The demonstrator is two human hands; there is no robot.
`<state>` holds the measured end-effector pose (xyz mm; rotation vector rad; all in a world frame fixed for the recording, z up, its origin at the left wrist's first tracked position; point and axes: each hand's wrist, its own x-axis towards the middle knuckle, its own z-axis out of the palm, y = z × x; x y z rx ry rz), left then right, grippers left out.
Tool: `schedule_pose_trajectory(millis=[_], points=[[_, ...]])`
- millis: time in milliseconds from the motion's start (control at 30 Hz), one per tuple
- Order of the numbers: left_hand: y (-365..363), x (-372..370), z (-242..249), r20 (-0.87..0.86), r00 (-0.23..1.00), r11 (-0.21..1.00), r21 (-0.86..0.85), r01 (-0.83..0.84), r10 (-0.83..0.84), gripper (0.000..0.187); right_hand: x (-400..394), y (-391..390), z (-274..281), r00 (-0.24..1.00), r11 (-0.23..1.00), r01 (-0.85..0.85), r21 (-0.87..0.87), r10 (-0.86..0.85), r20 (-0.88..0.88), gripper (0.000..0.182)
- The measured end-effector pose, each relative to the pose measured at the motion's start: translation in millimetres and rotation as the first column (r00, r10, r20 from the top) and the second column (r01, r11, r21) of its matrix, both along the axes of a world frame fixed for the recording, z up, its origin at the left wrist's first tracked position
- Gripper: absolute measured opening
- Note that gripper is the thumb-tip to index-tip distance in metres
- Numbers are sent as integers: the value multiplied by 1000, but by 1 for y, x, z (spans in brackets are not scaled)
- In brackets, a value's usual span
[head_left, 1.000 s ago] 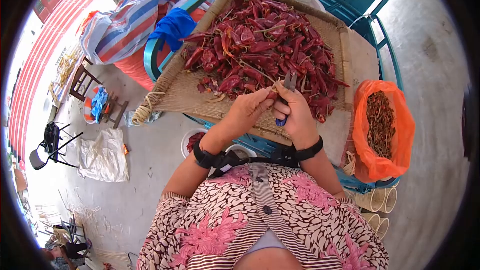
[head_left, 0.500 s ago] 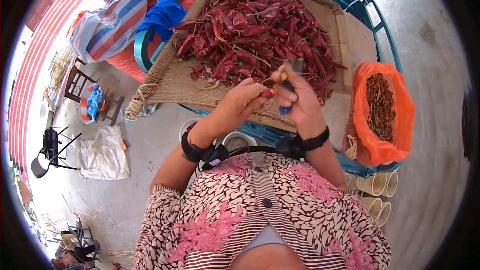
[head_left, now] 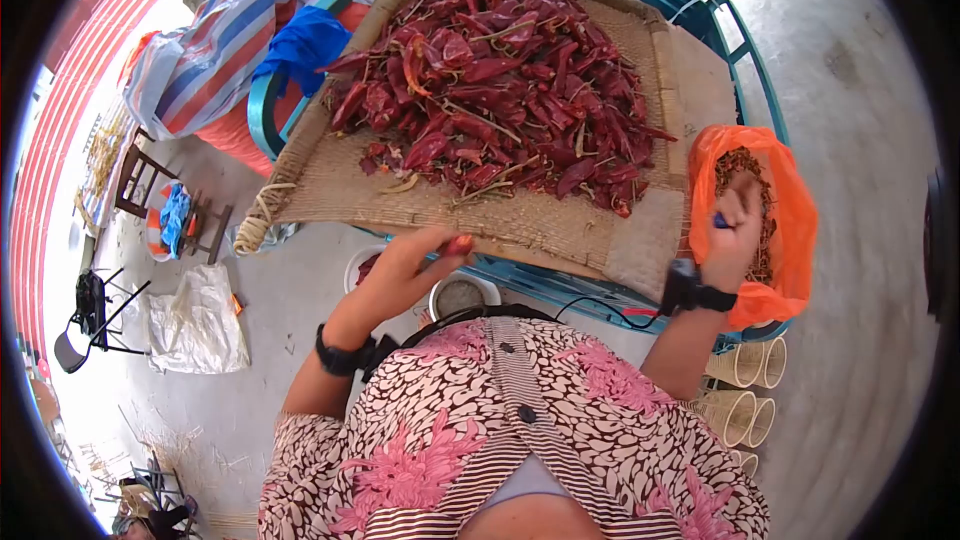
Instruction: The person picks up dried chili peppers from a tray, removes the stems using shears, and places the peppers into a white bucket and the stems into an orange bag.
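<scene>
My left hand (head_left: 400, 278) is closed at the near edge of the woven tray (head_left: 330, 175), with the end of a red dried chili pepper (head_left: 460, 245) showing at its fingertips. Over at the orange plastic bag (head_left: 797, 210), my right hand (head_left: 735, 235) is curled round a small blue-handled tool (head_left: 720, 221). Its working end is hidden and the fingers are slightly blurred. Inside the bag lie brown chili stems (head_left: 745, 162), partly covered by that hand. A big heap of dark red dried chilies (head_left: 500, 80) covers much of the tray.
Below the tray's near edge stand a white bowl (head_left: 352, 265) with red pieces and a white bucket (head_left: 490, 290). Teal metal framing (head_left: 262, 110) surrounds the tray. Striped sacking (head_left: 215, 70) is at the left, cream baskets (head_left: 725, 415) at the lower right.
My right hand has moved right, from beside my left hand to over the orange bag. My left hand has drawn left and down, still with a red chili. The view has shifted slightly.
</scene>
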<state>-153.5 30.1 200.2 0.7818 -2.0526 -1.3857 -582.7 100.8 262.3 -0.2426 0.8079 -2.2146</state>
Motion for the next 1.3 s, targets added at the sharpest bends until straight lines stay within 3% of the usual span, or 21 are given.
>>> schedule_pose_trajectory(millis=[67, 100, 133, 167, 200, 300, 400, 467, 600, 700, 767, 800, 900, 1000, 1033, 1100, 1133, 1233, 1300], points=[[6, 20, -13, 110, 993, 999, 10, 30, -31, 23, 17, -20, -18, 959, 973, -89, 211, 141, -245, 20], [9, 31, -23, 166, 985, 999, 15, 44, -46, 24, 36, -29, -14, 840, 906, -41, 421, 259, -477, 23], [10, 45, -41, 293, 956, 1000, -1, 26, -24, 25, 51, -39, -10, 654, 804, 68, 591, 411, -635, 26], [11, 60, -66, 415, 910, 1000, -20, 7, 2, 26, 50, -57, -27, 364, 817, 223, 532, 436, -823, 28], [11, 74, -92, 528, 848, 999, -41, -11, 31, 27, 47, -75, -47, 25, 837, 346, 424, 444, -896, 30], [7, 103, -162, 560, 810, 980, -18, -199, 175, 31, 61, -107, -52, -23, 697, 537, 475, 575, -818, 29], [3, 120, -213, 555, 789, 961, -77, -266, 263, 28, 58, -143, -60, -110, 597, 643, 479, 691, -714, 27], [-3, 130, -255, 623, 720, 947, -115, -299, 304, 27, 68, -156, -58, -81, 547, 665, 508, 729, -679, 29], [3, 121, -247, 612, 625, 873, -385, -300, 484, 27, 68, -170, -69, -46, 530, 683, 503, 718, -695, 30], [3, 121, -248, 699, 635, 942, -190, -278, 328, 27, 56, -170, -77, -45, 600, 665, 446, 628, -777, 28], [7, 114, -214, 648, 748, 978, 27, -209, 142, 27, 61, -155, -63, -83, 617, 699, 362, 573, -815, 29], [8, 108, -193, 604, 796, 978, 133, -160, 48, 27, 60, -148, -66, -232, 682, 721, 123, 405, -884, 29], [9, 92, -160, 486, 871, 989, 146, 4, -75, 25, 62, -145, -54, 78, 663, 572, 484, 542, -836, 30], [4, 74, -141, 493, 862, 993, 84, 87, -117, 24, 40, -173, -103, 3, 778, 500, 382, 439, -898, 31], [4, 68, -134, 487, 864, 991, 23, 130, -125, 25, 48, -174, -101, -56, 730, 532, 428, 535, -843, 34], [2, 58, -119, 476, 869, 973, -104, 205, -132, 27, 65, -174, -90, 5, 595, 611, 522, 657, -754, 34], [3, 51, -108, 348, 918, 959, -138, 249, -188, 25, 68, -172, -79, 13, 605, 609, 513, 639, -769, 34], [2, 44, -72, 207, 922, 943, 10, 333, -327, 22, 83, -147, -60, 30, 635, 588, 502, 603, -797, 33], [-1, 42, -48, 140, 938, 948, 6, 319, -316, 19, 87, -127, -48, 32, 679, 551, 485, 564, -825, 31]])
